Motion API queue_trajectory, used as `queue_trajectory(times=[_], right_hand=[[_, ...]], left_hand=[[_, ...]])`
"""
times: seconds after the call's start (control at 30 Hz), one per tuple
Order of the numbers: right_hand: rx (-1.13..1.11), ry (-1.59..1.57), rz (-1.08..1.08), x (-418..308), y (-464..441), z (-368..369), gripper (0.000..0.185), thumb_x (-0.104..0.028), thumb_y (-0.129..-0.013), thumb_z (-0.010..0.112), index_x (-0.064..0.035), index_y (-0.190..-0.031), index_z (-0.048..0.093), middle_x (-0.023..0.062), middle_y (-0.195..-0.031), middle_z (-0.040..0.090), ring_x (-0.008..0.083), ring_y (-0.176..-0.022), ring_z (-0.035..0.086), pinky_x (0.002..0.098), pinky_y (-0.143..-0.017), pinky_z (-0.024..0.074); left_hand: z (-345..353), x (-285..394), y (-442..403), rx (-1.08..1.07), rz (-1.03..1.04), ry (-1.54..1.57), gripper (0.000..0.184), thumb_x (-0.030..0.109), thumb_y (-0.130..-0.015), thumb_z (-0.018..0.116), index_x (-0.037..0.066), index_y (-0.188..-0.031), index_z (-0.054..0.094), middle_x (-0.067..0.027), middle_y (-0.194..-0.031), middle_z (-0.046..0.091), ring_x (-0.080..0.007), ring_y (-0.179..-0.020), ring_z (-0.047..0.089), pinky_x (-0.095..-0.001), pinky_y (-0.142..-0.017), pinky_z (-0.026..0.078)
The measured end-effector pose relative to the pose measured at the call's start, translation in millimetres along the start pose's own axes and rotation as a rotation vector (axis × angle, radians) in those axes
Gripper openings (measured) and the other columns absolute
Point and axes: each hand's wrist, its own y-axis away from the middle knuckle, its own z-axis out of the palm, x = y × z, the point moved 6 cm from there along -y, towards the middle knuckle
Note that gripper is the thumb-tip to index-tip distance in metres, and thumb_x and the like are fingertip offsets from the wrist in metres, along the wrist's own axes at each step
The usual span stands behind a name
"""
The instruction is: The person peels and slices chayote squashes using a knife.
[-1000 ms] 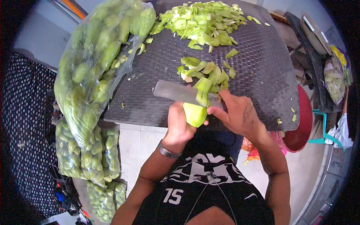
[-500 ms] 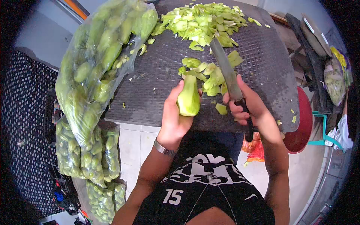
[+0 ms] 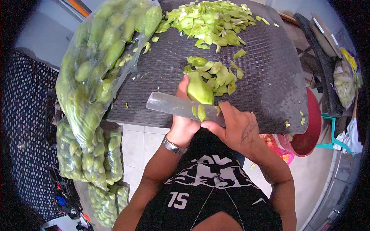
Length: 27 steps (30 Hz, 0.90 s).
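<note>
My left hand (image 3: 183, 123) is closed around a pale green, pear-shaped vegetable (image 3: 199, 90) that looks like a chayote, its surface pared smooth. My right hand (image 3: 239, 129) grips a broad kitchen knife (image 3: 169, 104); its handle is hidden inside the fist. The blade points left, lying flat across the lower end of the chayote and in front of my left palm. Bits of green peel cling to the blade. Just beyond the chayote, a small heap of peelings (image 3: 219, 79) lies on the dark woven-textured tabletop (image 3: 262, 73).
At the table's far edge is a large pile of peelings (image 3: 212, 23). A clear plastic bag (image 3: 100, 57) full of green vegetables slumps over the left side. More filled bags (image 3: 92, 154) stand below it. A red tub (image 3: 308, 127) sits at right, near a teal stool (image 3: 327, 131).
The knife has swung from pointing away, over the peelings, to lying leftward across the chayote. My right hand has turned and moved nearer my left, and the chayote has tilted.
</note>
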Motion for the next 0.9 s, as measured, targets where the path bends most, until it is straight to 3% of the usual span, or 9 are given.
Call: queue_trajectory(times=[0.1, 0.17, 0.27, 0.33, 0.37, 0.4, 0.57, 0.8, 0.9], right_hand=[[-0.003, 0.008, -0.010, 1, -2, 1, 0.056, -0.056, -0.092, 0.069, -0.0031, -0.106, 0.056, 0.0161, -0.082, 0.069, 0.0385, -0.070, 0.071, 0.0498, -0.059, 0.0550], [0.031, 0.016, -0.016, 2, -2, 2, 0.055, -0.055, -0.093, 0.069, -0.0031, -0.106, 0.056, 0.0161, -0.079, 0.068, 0.0387, -0.069, 0.071, 0.0499, -0.060, 0.0546], [0.040, -0.031, 0.189, 29, -14, -4, 0.059, -0.061, -0.095, 0.061, -0.0034, -0.107, 0.059, 0.0191, -0.078, 0.070, 0.0404, -0.069, 0.071, 0.0503, -0.063, 0.0562], [-0.073, -0.312, 0.318, 57, -19, -6, 0.057, -0.058, -0.097, 0.061, -0.0021, -0.108, 0.059, 0.0218, -0.078, 0.069, 0.0437, -0.071, 0.070, 0.0512, -0.064, 0.0555], [-0.135, -0.450, 0.380, 65, -19, -4, 0.056, -0.057, -0.098, 0.062, -0.0014, -0.108, 0.059, 0.0231, -0.079, 0.069, 0.0453, -0.072, 0.070, 0.0517, -0.065, 0.0552], [-0.105, -0.447, 0.369, 59, -16, -2, 0.044, -0.043, -0.098, 0.067, -0.0022, -0.110, 0.058, 0.0242, -0.077, 0.065, 0.0460, -0.072, 0.068, 0.0447, -0.060, 0.0487], [-0.068, -0.159, 0.002, 11, -7, -6, 0.051, -0.048, -0.094, 0.071, -0.0016, -0.109, 0.057, 0.0227, -0.075, 0.065, 0.0449, -0.069, 0.068, 0.0493, -0.062, 0.0524], [-0.075, -0.061, -0.070, 7, -5, -4, 0.053, -0.053, -0.092, 0.070, -0.0030, -0.104, 0.057, 0.0202, -0.075, 0.066, 0.0428, -0.069, 0.069, 0.0492, -0.060, 0.0536], [-0.027, -0.052, -0.088, 10, -7, -4, 0.053, -0.053, -0.093, 0.069, -0.0031, -0.105, 0.057, 0.0205, -0.074, 0.065, 0.0437, -0.067, 0.067, 0.0495, -0.059, 0.0527]], left_hand=[[-2, -1, -4, -0.099, 0.016, -0.004, 0.043, 0.047, -0.103, 0.053, 0.008, -0.117, 0.065, -0.0098, -0.102, 0.073, -0.0239, -0.093, 0.071, -0.0381, -0.091, 0.057], [-3, 1, -2, -0.055, 0.042, -0.073, 0.043, 0.047, -0.103, 0.052, 0.008, -0.118, 0.064, -0.0100, -0.101, 0.072, -0.0234, -0.091, 0.071, -0.0393, -0.083, 0.058], [0, 7, 12, -0.029, -0.015, -0.219, 0.045, 0.046, -0.104, 0.048, 0.007, -0.122, 0.062, -0.0094, -0.100, 0.072, -0.0222, -0.089, 0.070, -0.0405, -0.070, 0.059], [6, 9, 17, -0.024, -0.028, -0.252, 0.043, 0.049, -0.105, 0.046, 0.010, -0.117, 0.060, -0.0052, -0.095, 0.069, -0.0181, -0.082, 0.070, -0.0379, -0.054, 0.058], [6, 10, 15, -0.004, -0.029, -0.251, 0.044, 0.048, -0.105, 0.046, 0.010, -0.121, 0.060, -0.0062, -0.098, 0.070, -0.0193, -0.084, 0.070, -0.0387, -0.057, 0.058], [6, 11, 13, 0.014, -0.030, -0.249, 0.046, 0.048, -0.105, 0.046, 0.009, -0.125, 0.059, -0.0072, -0.101, 0.070, -0.0206, -0.085, 0.070, -0.0395, -0.059, 0.058], [6, -2, 3, -0.104, -0.069, -0.056, 0.048, 0.049, -0.102, 0.053, 0.010, -0.127, 0.063, -0.0090, -0.107, 0.072, -0.0237, -0.091, 0.072, -0.0401, -0.079, 0.059], [5, -2, 6, -0.093, 0.072, -0.156, 0.047, 0.049, -0.101, 0.055, 0.010, -0.126, 0.065, -0.0088, -0.108, 0.073, -0.0242, -0.090, 0.072, -0.0410, -0.079, 0.059], [2, -6, 1, -0.171, -0.050, -0.058, 0.047, 0.048, -0.102, 0.054, 0.010, -0.127, 0.064, -0.0086, -0.112, 0.072, -0.0234, -0.093, 0.072, -0.0410, -0.081, 0.059]])
